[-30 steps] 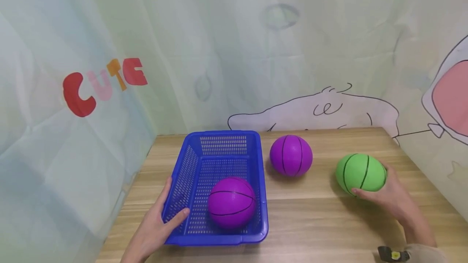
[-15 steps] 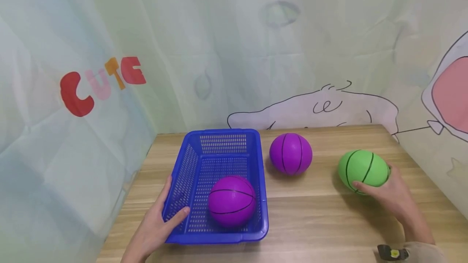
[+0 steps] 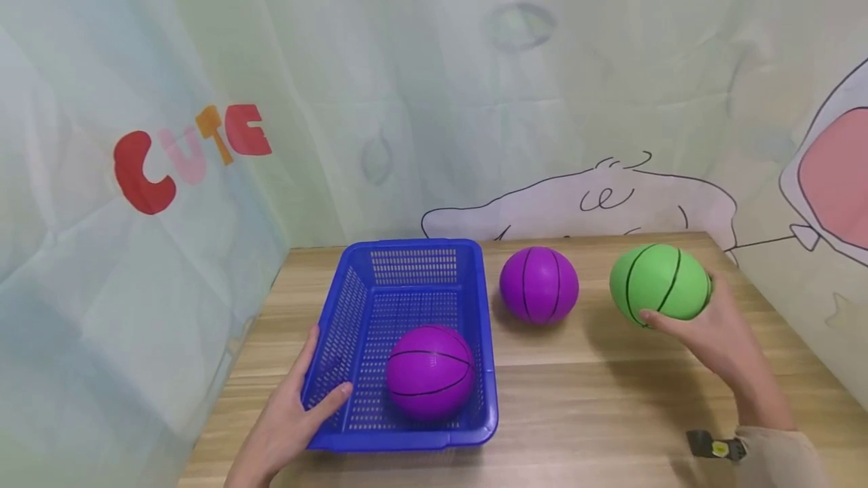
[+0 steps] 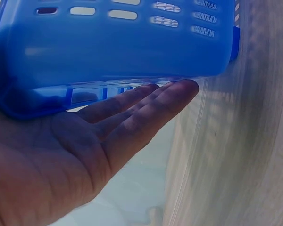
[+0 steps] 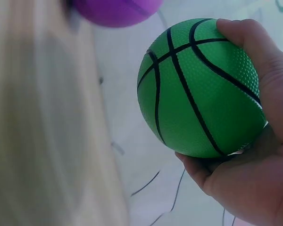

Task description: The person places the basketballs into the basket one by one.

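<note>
My right hand (image 3: 722, 333) grips a green toy basketball (image 3: 658, 283) with black lines, holding it above the table at the right; its shadow falls below. In the right wrist view, thumb and fingers wrap the green ball (image 5: 198, 89) from one side. My left hand (image 3: 285, 413) holds the left side of a blue plastic basket (image 3: 484, 337), thumb over the rim and fingers along the outside. The left wrist view has those fingers against the outer wall of the basket (image 4: 122, 52). One purple ball (image 3: 430, 373) lies inside the basket, near its front right corner.
A second purple ball (image 3: 539, 286) sits on the wooden table (image 3: 563, 405), between the basket and the green ball. Printed cloth (image 3: 407, 96) hangs behind the table and along both sides.
My right hand has raised the green ball off the table, moving it slightly left and away from me. The left hand, basket and purple balls keep their places.
</note>
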The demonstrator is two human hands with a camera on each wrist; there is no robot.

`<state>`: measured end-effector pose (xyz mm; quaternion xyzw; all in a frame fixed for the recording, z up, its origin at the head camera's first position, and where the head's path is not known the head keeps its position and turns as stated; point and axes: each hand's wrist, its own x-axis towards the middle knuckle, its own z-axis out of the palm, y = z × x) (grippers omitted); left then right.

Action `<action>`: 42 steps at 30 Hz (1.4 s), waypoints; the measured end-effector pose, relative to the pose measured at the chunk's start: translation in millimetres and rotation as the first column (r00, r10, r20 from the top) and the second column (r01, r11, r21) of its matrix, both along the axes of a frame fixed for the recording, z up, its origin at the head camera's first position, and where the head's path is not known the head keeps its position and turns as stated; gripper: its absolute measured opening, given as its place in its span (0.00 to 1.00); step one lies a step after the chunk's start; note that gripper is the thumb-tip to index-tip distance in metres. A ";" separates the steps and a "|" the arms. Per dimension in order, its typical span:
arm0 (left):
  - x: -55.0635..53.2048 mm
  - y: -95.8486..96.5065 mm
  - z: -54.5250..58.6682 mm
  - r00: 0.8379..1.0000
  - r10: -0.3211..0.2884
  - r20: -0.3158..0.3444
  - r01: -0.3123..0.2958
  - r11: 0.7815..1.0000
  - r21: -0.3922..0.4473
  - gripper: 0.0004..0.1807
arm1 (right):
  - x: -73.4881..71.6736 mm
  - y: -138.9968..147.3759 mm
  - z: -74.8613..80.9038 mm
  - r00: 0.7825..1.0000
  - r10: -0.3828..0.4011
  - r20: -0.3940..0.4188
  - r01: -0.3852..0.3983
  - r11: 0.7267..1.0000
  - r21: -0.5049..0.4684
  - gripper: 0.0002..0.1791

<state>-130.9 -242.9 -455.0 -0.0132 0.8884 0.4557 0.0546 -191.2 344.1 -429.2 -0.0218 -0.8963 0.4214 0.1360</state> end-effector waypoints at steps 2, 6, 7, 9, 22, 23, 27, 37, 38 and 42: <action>0.3 -0.1 -0.4 1.000 -0.001 -0.015 0.001 1.000 -0.001 0.57 | -3.1 -7.3 8.8 1.000 0.007 -0.015 -0.008 1.000 -0.017 0.64; 1.6 -0.2 -1.4 0.999 -0.005 -0.043 0.004 1.000 -0.003 0.57 | -9.6 -23.5 22.9 0.999 0.014 -0.029 -0.014 0.999 -0.031 0.65; 1.8 -0.2 -1.6 0.999 -0.007 -0.053 0.006 1.000 -0.003 0.57 | -11.2 -28.1 25.6 0.999 0.021 -0.035 -0.022 0.999 -0.036 0.65; 1.9 -0.1 -1.9 0.997 -0.013 -0.071 0.013 1.000 -0.001 0.56 | -14.8 -38.0 30.1 0.998 0.039 -0.041 -0.042 0.997 -0.059 0.65; -0.2 1.9 -0.9 0.997 -0.023 -0.071 0.025 0.999 0.030 0.56 | -39.0 -109.2 56.4 0.979 0.181 -0.089 -0.195 0.963 -0.185 0.68; -0.1 1.8 -0.5 0.998 -0.021 -0.067 0.023 0.999 0.028 0.56 | -40.9 -114.1 57.2 0.978 0.192 -0.087 -0.205 0.959 -0.194 0.69; 0.5 -0.2 0.0 0.997 -0.014 -0.072 0.016 1.000 0.027 0.56 | -48.2 -134.6 59.4 0.965 0.239 -0.109 -0.258 0.940 -0.224 0.68; 1.3 -0.9 -1.3 0.996 -0.015 -0.086 0.018 0.999 0.030 0.56 | -62.5 -180.6 60.9 0.913 0.376 -0.156 -0.406 0.877 -0.257 0.64; 1.3 -0.7 -1.3 0.996 -0.016 -0.088 0.019 0.999 0.030 0.55 | -63.3 -184.5 60.7 0.909 0.386 -0.154 -0.415 0.873 -0.257 0.64; 0.9 -0.3 -1.1 0.995 -0.020 -0.099 0.024 0.999 0.034 0.55 | -67.2 -198.2 58.3 0.898 0.415 -0.145 -0.439 0.861 -0.256 0.66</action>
